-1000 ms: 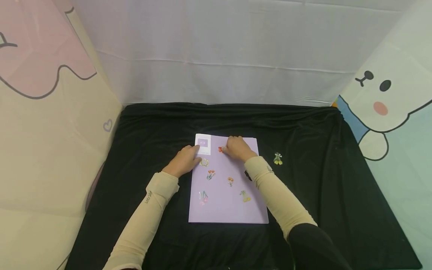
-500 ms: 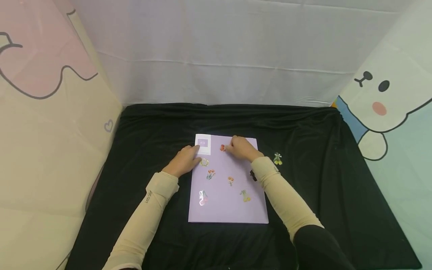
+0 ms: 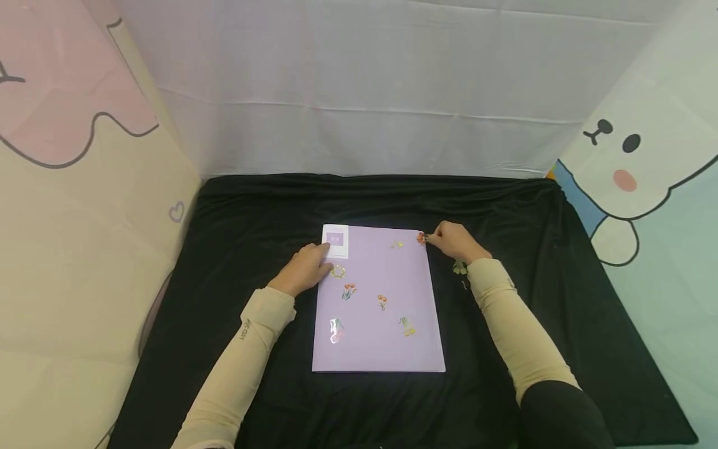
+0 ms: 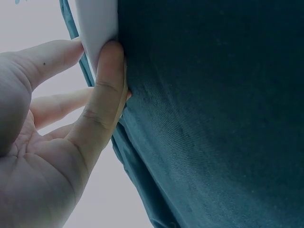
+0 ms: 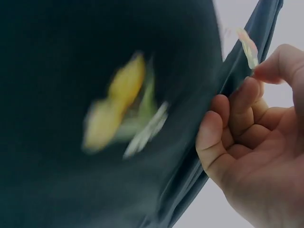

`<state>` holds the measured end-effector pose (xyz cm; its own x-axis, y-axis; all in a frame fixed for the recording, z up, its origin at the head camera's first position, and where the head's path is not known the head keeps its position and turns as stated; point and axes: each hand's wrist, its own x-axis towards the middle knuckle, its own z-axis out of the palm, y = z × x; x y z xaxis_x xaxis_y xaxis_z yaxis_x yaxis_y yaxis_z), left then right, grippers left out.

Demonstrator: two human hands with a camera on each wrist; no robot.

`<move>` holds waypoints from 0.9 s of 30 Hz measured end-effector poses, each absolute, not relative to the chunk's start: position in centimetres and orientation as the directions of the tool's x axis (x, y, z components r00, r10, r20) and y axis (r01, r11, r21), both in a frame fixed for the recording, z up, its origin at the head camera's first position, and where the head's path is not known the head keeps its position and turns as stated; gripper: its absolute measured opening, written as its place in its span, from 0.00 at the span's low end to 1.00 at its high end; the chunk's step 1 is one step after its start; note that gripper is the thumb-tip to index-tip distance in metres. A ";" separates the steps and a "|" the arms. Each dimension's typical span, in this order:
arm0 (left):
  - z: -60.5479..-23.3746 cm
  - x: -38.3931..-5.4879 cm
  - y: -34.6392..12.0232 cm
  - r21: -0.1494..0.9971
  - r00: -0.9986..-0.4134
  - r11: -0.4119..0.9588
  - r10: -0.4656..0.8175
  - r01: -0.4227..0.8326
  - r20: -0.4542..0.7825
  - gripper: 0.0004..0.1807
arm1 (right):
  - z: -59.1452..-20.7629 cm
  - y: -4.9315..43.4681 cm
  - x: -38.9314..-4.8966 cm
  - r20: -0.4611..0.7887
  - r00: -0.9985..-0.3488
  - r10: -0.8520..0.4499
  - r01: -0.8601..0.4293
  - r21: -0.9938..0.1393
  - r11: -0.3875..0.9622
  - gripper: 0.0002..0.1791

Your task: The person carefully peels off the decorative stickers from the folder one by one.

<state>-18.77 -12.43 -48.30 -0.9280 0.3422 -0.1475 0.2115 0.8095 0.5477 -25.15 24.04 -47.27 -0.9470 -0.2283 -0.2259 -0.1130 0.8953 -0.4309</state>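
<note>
A flat, purple, book-like rectangle (image 3: 370,349) lies on black cloth, with a white label (image 3: 339,251) in its upper left corner. My left hand (image 3: 303,269) rests at its left edge; in the left wrist view, fingers touch its pale side (image 4: 97,23). My right hand (image 3: 457,242) pinches a red flower sticker (image 3: 422,237) between thumb and finger, by the upper right corner. That sticker (image 5: 248,47) looks pale in the right wrist view. Below the right hand, a yellow flower sticker (image 5: 114,104) lies on the cloth, blurred.
Flower stickers on the purple surface include a yellow one (image 3: 397,245), a ring-shaped one (image 3: 338,271), orange ones (image 3: 349,291), a shiny pink one (image 3: 336,330) and a yellow-green one (image 3: 407,326). Black cloth (image 3: 505,349) surrounds it, with a white curtain (image 3: 359,137) behind.
My right hand has moved right with the red flower sticker, from the upper middle of the purple surface to its right corner. A yellow sticker there is uncovered. My left hand stays in place.
</note>
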 end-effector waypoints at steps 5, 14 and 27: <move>-48.6 -18.9 -12.5 0.554 -0.930 0.805 0.339 0.211 -0.139 0.26 | -47.2 27.6 -25.1 -0.208 -0.951 -0.227 -0.130 -0.398 0.908 0.18; -48.7 -18.9 -12.4 0.560 -0.931 0.805 0.332 0.194 -0.154 0.28 | -47.4 31.4 -24.0 -0.158 -0.975 -0.160 -0.099 -0.337 0.936 0.15; -48.3 -18.8 -12.1 0.556 -0.928 0.812 0.326 0.179 -0.179 0.29 | -48.0 33.1 -23.1 -0.139 -0.987 -0.086 -0.040 -0.306 0.951 0.13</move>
